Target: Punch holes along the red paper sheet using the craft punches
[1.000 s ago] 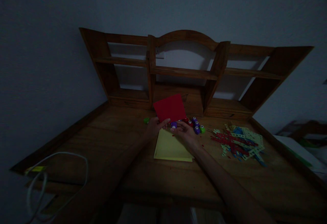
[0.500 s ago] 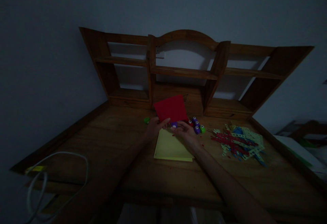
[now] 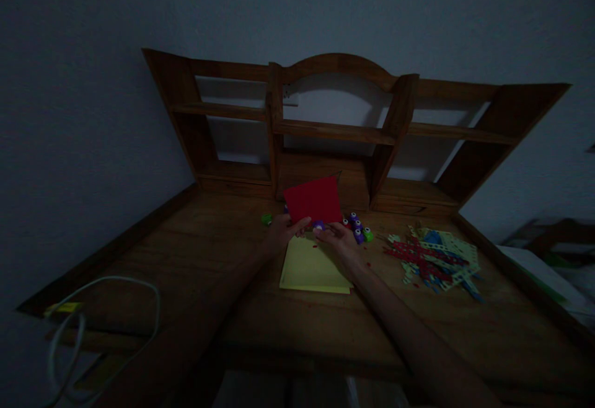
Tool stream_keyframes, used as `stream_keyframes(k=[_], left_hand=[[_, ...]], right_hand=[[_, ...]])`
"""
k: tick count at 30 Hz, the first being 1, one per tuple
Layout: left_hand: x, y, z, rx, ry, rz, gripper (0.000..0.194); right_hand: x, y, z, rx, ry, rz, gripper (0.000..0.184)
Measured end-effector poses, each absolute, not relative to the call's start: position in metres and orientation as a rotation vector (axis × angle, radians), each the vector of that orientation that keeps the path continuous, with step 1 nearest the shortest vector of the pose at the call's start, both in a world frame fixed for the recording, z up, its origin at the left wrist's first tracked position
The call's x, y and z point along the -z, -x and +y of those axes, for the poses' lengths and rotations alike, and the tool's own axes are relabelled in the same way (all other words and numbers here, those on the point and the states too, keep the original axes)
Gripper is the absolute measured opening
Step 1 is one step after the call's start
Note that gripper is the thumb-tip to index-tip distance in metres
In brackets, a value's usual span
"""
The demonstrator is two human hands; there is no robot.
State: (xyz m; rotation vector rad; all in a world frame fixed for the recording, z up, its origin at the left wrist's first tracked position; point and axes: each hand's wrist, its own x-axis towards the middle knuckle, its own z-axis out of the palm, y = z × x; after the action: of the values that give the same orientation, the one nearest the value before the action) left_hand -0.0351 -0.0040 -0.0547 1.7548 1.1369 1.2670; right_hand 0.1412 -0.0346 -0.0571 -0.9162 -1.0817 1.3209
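Bare left forearm [image 3: 244, 278], bare right forearm [image 3: 390, 306], both slender, bare left hand [image 3: 280, 234], bare right hand [image 3: 341, 240]

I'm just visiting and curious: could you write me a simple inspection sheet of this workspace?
Surface: wooden desk, dimly lit.
Things in hand: red sheet, small purple object.
Clutter: yellow paper below the hands; purple, red and green objects grouped to the right; mixed plastic pieces farther right.
Hands: left hand holds the red sheet; right hand holds the purple object, exact grip unclear.
Cables: white cable, looped at front left.
Surroundings: wooden shelves, wall behind.
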Motion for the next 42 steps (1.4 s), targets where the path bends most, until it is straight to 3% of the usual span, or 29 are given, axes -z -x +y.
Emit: stream_keyframes(k=[18,42], left_hand=[[0.054,0.034,-0.011,-1.081,-1.657,1.018,0.054],[0.062,0.034,-0.004,-0.962,-1.618,0.890,0.053]], right_hand=[[0.053,-0.146,-0.037,-1.634,0.726,-0.974,0.022],[0.060,-0.148,-0.034,-1.654,0.752,-0.972,0.022]])
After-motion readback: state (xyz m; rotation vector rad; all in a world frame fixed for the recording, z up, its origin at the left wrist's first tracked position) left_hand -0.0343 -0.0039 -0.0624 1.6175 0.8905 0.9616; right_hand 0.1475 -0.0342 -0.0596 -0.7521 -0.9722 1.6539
